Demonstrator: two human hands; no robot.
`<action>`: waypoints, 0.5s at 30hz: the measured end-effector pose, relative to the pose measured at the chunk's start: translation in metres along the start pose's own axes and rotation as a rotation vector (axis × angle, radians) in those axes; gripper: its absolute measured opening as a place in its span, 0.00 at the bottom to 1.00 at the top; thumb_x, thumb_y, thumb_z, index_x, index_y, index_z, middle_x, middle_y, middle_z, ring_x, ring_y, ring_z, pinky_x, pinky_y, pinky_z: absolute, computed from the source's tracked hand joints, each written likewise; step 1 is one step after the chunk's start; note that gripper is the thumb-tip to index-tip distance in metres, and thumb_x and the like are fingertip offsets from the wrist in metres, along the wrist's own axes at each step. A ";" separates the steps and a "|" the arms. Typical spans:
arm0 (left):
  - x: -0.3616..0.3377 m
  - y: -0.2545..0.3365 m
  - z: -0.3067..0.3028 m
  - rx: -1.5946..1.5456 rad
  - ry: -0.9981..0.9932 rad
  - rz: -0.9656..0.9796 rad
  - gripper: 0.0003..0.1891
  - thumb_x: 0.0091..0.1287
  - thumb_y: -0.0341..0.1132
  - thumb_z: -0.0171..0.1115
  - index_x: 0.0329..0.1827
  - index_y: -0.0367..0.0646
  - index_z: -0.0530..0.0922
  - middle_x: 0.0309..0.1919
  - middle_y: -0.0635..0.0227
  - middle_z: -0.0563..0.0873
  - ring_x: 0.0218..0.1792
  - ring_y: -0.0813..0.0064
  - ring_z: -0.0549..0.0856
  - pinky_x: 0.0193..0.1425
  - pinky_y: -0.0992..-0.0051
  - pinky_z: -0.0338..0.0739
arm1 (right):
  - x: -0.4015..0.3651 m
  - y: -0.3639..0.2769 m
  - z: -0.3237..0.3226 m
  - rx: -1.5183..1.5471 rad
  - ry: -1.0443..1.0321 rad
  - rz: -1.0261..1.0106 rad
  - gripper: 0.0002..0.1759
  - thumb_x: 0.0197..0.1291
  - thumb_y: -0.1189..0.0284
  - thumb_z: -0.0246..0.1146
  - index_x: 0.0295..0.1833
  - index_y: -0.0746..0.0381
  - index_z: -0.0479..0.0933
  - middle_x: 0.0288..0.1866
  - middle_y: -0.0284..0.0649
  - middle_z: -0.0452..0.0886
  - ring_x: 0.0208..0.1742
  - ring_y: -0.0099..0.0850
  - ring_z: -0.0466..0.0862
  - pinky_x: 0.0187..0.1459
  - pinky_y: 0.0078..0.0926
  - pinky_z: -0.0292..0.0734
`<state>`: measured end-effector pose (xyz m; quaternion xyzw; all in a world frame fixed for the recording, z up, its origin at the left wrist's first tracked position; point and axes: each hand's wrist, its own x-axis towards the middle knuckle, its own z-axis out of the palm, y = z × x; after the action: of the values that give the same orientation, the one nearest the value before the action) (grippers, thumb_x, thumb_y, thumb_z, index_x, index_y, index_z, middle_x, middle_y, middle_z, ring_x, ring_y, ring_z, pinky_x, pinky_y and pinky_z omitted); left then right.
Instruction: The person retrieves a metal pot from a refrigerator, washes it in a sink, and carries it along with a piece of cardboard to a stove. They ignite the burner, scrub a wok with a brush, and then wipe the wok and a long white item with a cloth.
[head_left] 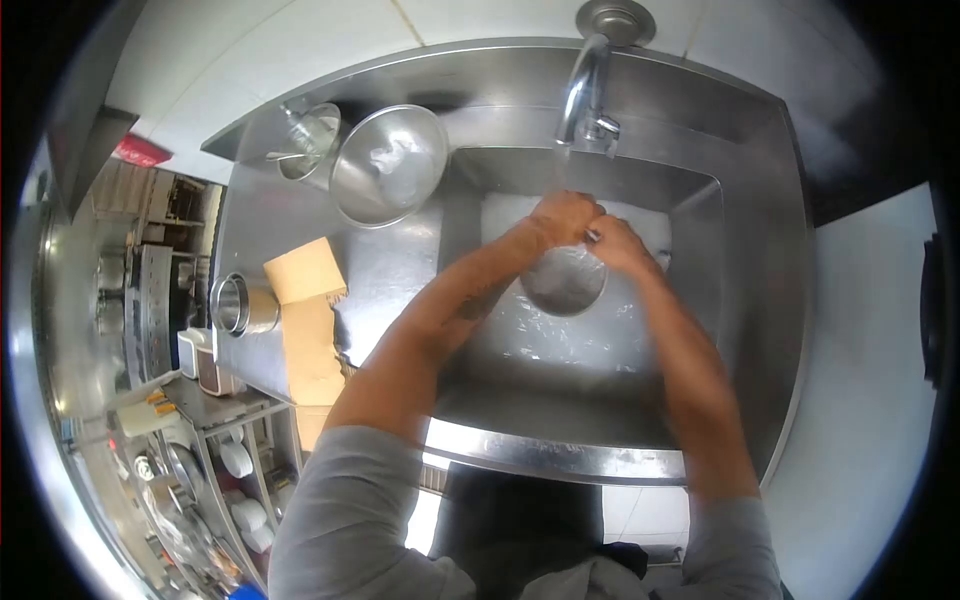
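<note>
Under the running faucet [583, 95], my right hand [618, 245] is closed on the rim or handle of a round grey metal vessel [565, 285], which tilts over the sink water. A small metal end shows by my right thumb. My left hand [568, 216] touches the right one, its fingers curled at the vessel's upper side; what they grip is hidden. Cloudy, sudsy water [590, 345] covers the bottom of the steel sink [700, 290] below both hands.
On the left drainboard stand a large steel bowl [362, 180], a clear container [318, 128] with a spoon in it, and nested metal cups [245, 305]. Torn cardboard [308, 345] lies along the counter. A shelf rack [235, 425] with dishes stands lower left.
</note>
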<state>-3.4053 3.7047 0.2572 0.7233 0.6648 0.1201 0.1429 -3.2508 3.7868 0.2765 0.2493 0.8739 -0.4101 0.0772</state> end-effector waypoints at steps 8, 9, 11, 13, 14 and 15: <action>-0.038 -0.020 -0.013 -0.152 0.116 -0.587 0.25 0.60 0.42 0.64 0.63 0.55 0.80 0.47 0.52 0.88 0.45 0.50 0.88 0.51 0.56 0.83 | 0.010 -0.022 0.018 -0.541 0.704 -0.401 0.13 0.50 0.79 0.64 0.43 0.60 0.84 0.48 0.45 0.85 0.53 0.44 0.83 0.59 0.40 0.77; -0.038 -0.015 -0.008 -0.151 0.119 -0.599 0.25 0.60 0.42 0.64 0.63 0.55 0.80 0.47 0.52 0.88 0.45 0.50 0.88 0.51 0.56 0.83 | 0.015 -0.013 0.028 -0.570 0.368 -0.523 0.13 0.51 0.78 0.63 0.44 0.62 0.83 0.49 0.46 0.84 0.53 0.43 0.83 0.60 0.39 0.76; -0.036 -0.011 -0.004 -0.179 0.011 -0.530 0.27 0.62 0.43 0.62 0.67 0.53 0.78 0.45 0.53 0.89 0.44 0.48 0.88 0.51 0.56 0.84 | 0.042 0.017 0.051 -0.598 0.031 -0.649 0.13 0.52 0.76 0.62 0.45 0.63 0.83 0.50 0.46 0.84 0.54 0.42 0.83 0.61 0.38 0.76; -0.047 0.009 -0.042 -0.406 0.004 -0.670 0.26 0.62 0.42 0.62 0.65 0.52 0.79 0.46 0.52 0.89 0.45 0.48 0.88 0.52 0.56 0.83 | 0.071 0.067 0.086 -0.604 0.202 -0.589 0.16 0.53 0.73 0.62 0.49 0.62 0.83 0.51 0.48 0.84 0.55 0.42 0.83 0.62 0.40 0.75; -0.049 0.018 -0.055 -0.636 -0.007 -0.792 0.25 0.62 0.42 0.62 0.64 0.50 0.80 0.46 0.51 0.88 0.46 0.48 0.88 0.53 0.56 0.83 | 0.056 0.056 0.100 -0.334 0.342 -0.451 0.18 0.59 0.69 0.59 0.54 0.58 0.83 0.55 0.51 0.83 0.60 0.46 0.81 0.64 0.42 0.73; -0.051 0.015 -0.039 -0.642 -0.005 -0.789 0.25 0.62 0.42 0.62 0.64 0.50 0.80 0.46 0.51 0.88 0.46 0.48 0.88 0.53 0.56 0.83 | 0.043 0.029 0.106 -0.340 0.339 -0.449 0.18 0.59 0.69 0.59 0.54 0.58 0.83 0.55 0.51 0.83 0.60 0.46 0.81 0.64 0.42 0.73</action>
<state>-3.4104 3.6544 0.2997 0.3371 0.8165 0.2536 0.3941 -3.2805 3.7383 0.1729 0.0988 0.9635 -0.2176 -0.1211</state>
